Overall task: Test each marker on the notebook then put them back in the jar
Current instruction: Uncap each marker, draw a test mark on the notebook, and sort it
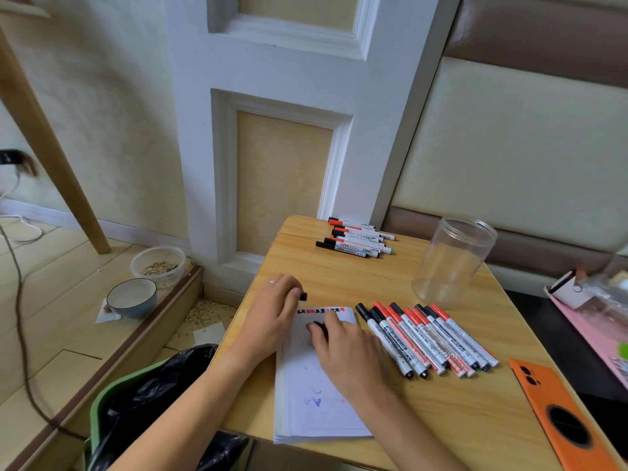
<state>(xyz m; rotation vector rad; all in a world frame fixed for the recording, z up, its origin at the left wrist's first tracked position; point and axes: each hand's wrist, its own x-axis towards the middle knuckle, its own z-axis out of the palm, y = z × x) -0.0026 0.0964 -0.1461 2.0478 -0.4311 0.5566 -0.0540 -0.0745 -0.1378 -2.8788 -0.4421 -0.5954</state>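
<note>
Notebook (319, 396) near table (441, 419) edge; our right hand (343, 351) grips a marker (319, 329) on it, left hand (272, 314) pinches its cap (303, 296). Jar (452, 260) upright far right; marker rows beside.

Two hands (272, 321) are seen, with one notebook (316, 402), one clear jar (452, 263), one orange phone (564, 416) and two floor bowls (132, 297). Markers are grouped in two piles (424, 338); exact numbers cannot be told.
</note>
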